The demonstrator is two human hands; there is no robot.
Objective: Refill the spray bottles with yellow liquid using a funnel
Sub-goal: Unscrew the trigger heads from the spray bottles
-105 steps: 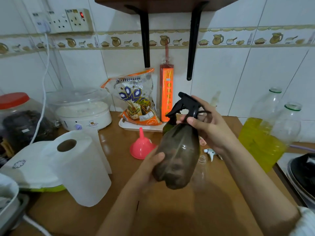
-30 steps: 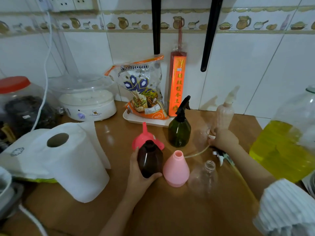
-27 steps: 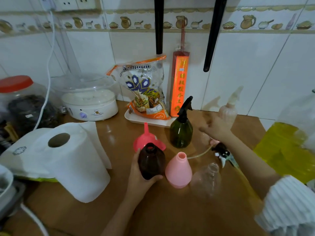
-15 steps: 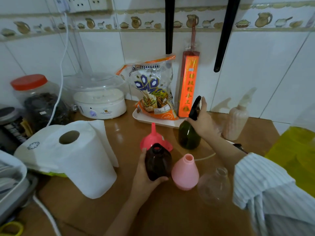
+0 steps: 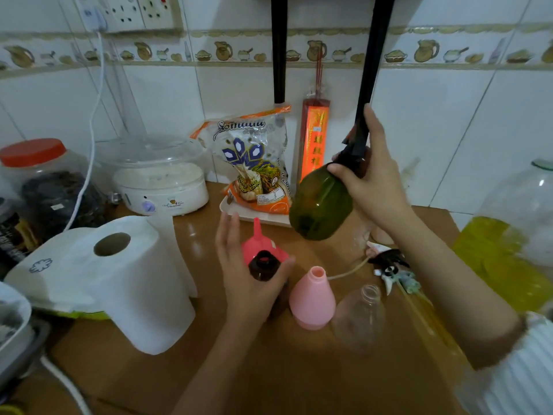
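While the right hand (image 5: 369, 187) grips the neck of a green spray bottle (image 5: 320, 205) lifted and tilted above the far side of the wooden counter (image 5: 269, 369), the left hand (image 5: 248, 280) rests loosely against an uncapped brown bottle (image 5: 264, 269), fingers mostly straight. Four bottles are counted: green, brown, a pink one (image 5: 312, 298) and a clear one (image 5: 359, 319), the last three standing open near the middle. One pink funnel (image 5: 258, 244) sits inverted just behind the brown bottle. Removed spray heads (image 5: 392, 269) lie right. One jug of yellow liquid (image 5: 505, 259) stands far right; a paper towel roll (image 5: 134, 280) stands left.
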